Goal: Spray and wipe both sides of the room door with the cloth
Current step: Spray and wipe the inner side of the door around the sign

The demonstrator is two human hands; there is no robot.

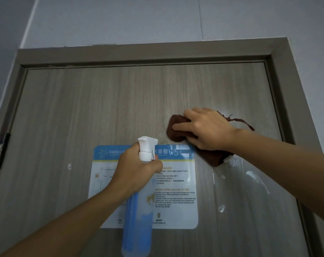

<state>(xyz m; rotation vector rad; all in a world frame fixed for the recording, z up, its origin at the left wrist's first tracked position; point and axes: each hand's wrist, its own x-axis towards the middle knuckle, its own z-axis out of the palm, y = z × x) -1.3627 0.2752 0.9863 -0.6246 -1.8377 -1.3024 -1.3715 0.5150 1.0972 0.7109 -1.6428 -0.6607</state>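
door (105, 108): grey woodgrain, shut, wet streaks | cloth (177, 133): brown, bunched, on door | spray bottle (137, 216): blue, upright

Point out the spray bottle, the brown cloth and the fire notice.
spray bottle (137, 219): head view, blue body.
brown cloth (177, 131): head view, bunched left part.
fire notice (176, 197): head view, English text block.

Left grip (137, 169) raised, fingers curled tight round something. Right grip (205, 128) raised higher, fingers spread, pressing forward.

The notice (176, 191) stuck on the door (101, 108) reads "5F" in its blue top band. Lower down stands "INSTRUCTIONS IN CASE OF FIRE"; the smaller lines are too blurred to read.
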